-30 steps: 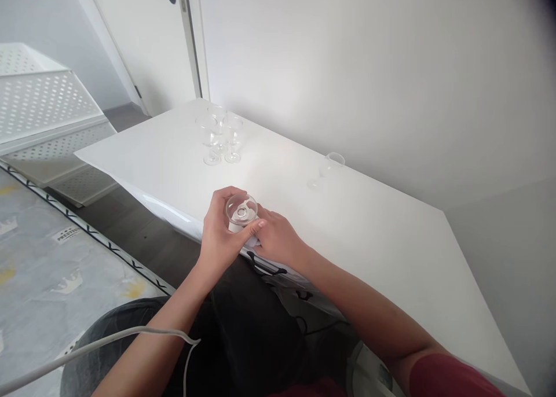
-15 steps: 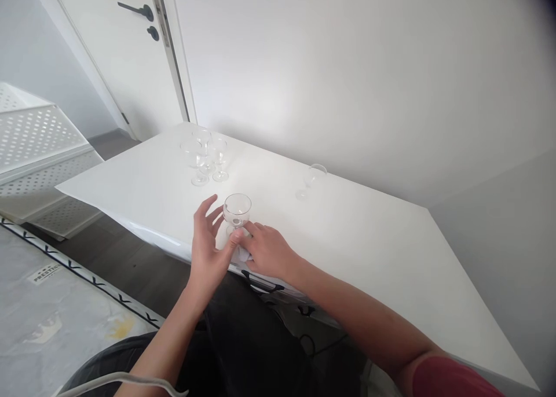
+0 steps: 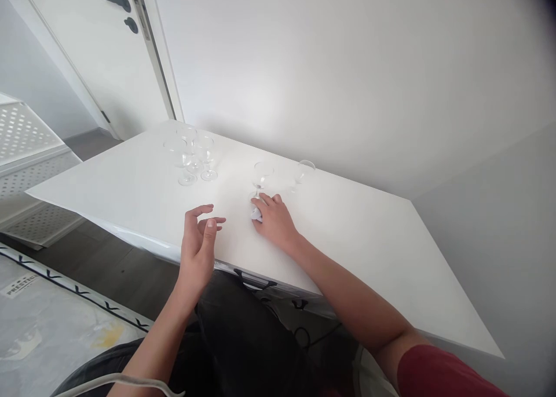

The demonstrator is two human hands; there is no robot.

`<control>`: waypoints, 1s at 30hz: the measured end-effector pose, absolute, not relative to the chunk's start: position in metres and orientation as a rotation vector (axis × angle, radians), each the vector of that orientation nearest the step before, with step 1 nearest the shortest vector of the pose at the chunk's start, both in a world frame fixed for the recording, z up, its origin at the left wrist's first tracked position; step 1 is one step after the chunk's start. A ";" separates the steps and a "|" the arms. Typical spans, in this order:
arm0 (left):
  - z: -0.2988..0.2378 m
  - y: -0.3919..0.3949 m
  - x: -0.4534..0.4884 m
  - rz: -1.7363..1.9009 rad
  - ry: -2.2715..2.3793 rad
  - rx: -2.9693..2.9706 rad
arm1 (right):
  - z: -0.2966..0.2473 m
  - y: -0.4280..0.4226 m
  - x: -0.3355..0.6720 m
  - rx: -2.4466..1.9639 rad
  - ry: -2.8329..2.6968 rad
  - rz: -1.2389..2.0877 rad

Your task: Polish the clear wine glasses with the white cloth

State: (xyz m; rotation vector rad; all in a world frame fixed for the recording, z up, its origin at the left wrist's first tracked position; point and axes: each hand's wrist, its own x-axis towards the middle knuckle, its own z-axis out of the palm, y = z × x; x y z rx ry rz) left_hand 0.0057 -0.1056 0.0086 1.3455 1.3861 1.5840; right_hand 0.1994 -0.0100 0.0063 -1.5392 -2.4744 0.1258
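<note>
My right hand (image 3: 275, 220) is closed over the white tabletop, with a small crumpled white cloth (image 3: 256, 214) in its fingers. Its fingertips are at the foot of a clear stemmed glass (image 3: 263, 174), which stands upright just beyond them; part of the foot is hidden. To the left, my left hand (image 3: 200, 243) is over the table's front edge, fingers apart and curved, holding nothing. Another stemmed glass (image 3: 306, 171) stands farther back on the right. A cluster of three similar glasses (image 3: 191, 157) stands at the table's left.
The white table (image 3: 356, 241) runs along a pale wall. A black drawer handle (image 3: 254, 280) is on its front. White perforated shelving (image 3: 30, 136) stands at left, near a door with a dark handle (image 3: 115, 0). A patterned mattress (image 3: 65, 304) lies at lower left.
My right hand has moved forward and right with the glass and cloth, placing the glass near the back one. My left hand has come away from the glass. The view has shifted slightly right.
</note>
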 end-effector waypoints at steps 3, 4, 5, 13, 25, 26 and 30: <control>0.009 -0.106 0.006 1.561 1.400 1.344 | 0.007 -0.002 0.204 -1.675 -2.397 0.128; 0.009 -0.106 0.006 1.553 1.407 1.344 | 0.006 0.000 0.205 -1.711 -2.379 0.133; 0.008 -0.106 0.006 1.547 1.412 1.342 | 0.006 0.002 0.206 -1.739 -2.366 0.141; 0.004 -0.104 0.009 1.510 1.439 1.340 | 0.005 0.014 0.214 -1.883 -2.274 0.239; 0.001 -0.104 0.010 1.486 1.427 1.282 | 0.007 0.030 0.234 -2.165 -2.014 0.291; 0.000 -0.104 0.010 1.485 1.423 1.280 | 0.007 0.031 0.235 -2.168 -2.009 0.293; -0.001 -0.104 0.011 1.485 1.413 1.286 | 0.007 0.031 0.235 -2.179 -1.991 0.287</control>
